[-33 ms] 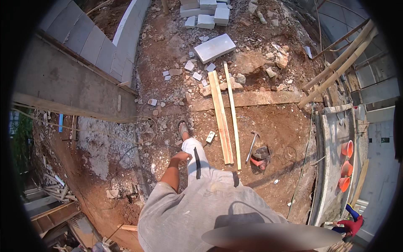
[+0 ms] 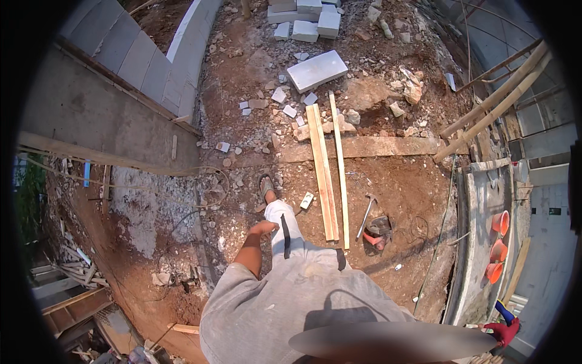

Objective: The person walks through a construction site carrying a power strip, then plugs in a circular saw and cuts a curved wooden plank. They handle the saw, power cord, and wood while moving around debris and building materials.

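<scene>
My left hand (image 2: 264,227) hangs beside the left leg of my white trousers (image 2: 288,225), at or against the cloth near the knee. It is small in the picture, and I cannot make out how its fingers lie or anything in them. My right hand is out of sight. Ahead of my sandalled foot (image 2: 265,184) and to its right, a white power socket block (image 2: 307,200) lies on the soil. Farther right are paired timber strips (image 2: 322,173) and a thinner single strip (image 2: 339,176). A hammer (image 2: 367,215) lies beside a dark and red power tool (image 2: 377,232).
A large white block (image 2: 317,71) and stacked blocks (image 2: 305,30) stand ahead among rubble. A concrete beam (image 2: 109,115) runs along the left. Bamboo poles (image 2: 497,100) slant at the right, above a ledge with orange buckets (image 2: 499,250). Another person (image 2: 504,330) is at the lower right.
The whole view has shifted slightly, so the blocks and timber sit a little farther right and lower. My left hand stays by my leg.
</scene>
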Tool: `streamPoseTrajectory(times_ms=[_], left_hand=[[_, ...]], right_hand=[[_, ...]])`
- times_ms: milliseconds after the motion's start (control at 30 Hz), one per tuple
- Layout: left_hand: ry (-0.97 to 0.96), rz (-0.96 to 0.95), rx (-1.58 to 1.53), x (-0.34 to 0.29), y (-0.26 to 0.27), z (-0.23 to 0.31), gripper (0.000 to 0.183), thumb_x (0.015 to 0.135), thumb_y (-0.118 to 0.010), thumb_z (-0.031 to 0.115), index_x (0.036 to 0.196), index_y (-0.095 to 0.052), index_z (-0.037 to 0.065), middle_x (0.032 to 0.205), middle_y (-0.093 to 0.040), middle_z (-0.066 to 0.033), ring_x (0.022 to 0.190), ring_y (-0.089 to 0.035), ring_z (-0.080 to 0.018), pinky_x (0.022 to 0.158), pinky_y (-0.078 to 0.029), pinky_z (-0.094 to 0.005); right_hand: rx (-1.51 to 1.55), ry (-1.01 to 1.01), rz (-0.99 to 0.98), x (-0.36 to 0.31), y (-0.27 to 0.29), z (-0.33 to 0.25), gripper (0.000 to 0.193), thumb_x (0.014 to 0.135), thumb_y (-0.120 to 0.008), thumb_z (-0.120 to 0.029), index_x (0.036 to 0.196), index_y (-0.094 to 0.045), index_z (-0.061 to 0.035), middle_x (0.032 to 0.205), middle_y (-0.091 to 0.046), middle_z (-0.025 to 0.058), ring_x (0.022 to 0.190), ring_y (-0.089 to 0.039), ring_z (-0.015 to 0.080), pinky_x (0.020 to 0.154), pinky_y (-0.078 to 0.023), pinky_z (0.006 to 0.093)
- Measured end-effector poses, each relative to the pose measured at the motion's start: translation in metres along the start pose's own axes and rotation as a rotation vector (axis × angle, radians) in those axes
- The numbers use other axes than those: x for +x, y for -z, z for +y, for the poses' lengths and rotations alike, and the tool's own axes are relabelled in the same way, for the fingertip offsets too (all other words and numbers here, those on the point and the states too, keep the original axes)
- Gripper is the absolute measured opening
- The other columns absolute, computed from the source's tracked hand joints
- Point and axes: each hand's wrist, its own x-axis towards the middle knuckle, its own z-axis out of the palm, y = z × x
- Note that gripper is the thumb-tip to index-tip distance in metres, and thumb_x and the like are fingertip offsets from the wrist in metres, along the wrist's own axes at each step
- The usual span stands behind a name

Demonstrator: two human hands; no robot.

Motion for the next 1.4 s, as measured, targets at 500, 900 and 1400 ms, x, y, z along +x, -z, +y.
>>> streamPoseTrajectory(times_ms=[500,900,1400], left_hand=[[-0.307,0.510,-0.771,0.064,0.458,0.080,0.042,0.091,-0.057,0.043,0.107,-0.064,0.005,0.084,-0.068,-0.0090,0.072,-0.065,-0.0188,0.063,-0.051,-0.0371],[0.090,0.346,-1.058,0.092,0.611,0.143,0.046,0.090,-0.058,0.045,0.100,-0.065,0.001,0.082,-0.066,-0.0153,0.075,-0.067,-0.0244,0.061,-0.054,-0.0407],[-0.190,-0.022,-1.207,-0.003,1.071,0.435,0.068,0.087,-0.054,0.056,0.134,-0.051,0.006,0.128,-0.055,-0.0134,0.115,-0.052,-0.0258,0.090,-0.044,-0.0446]], right_hand=[[-0.254,-0.214,0.089,0.069,-0.208,-0.476,0.029,0.089,-0.060,-0.031,0.090,-0.062,-0.0022,0.075,-0.065,0.0092,0.067,-0.062,0.0215,0.061,-0.048,0.0412],[-0.195,0.327,-0.222,0.234,-0.473,-0.984,0.032,0.095,-0.056,-0.032,0.102,-0.062,-0.0012,0.083,-0.065,0.0087,0.070,-0.062,0.0152,0.062,-0.050,0.0284],[-0.574,0.711,-0.423,0.282,-0.744,-1.558,0.035,0.092,-0.058,-0.035,0.105,-0.062,-0.0022,0.087,-0.067,0.0100,0.081,-0.065,0.0194,0.075,-0.049,0.0324]])
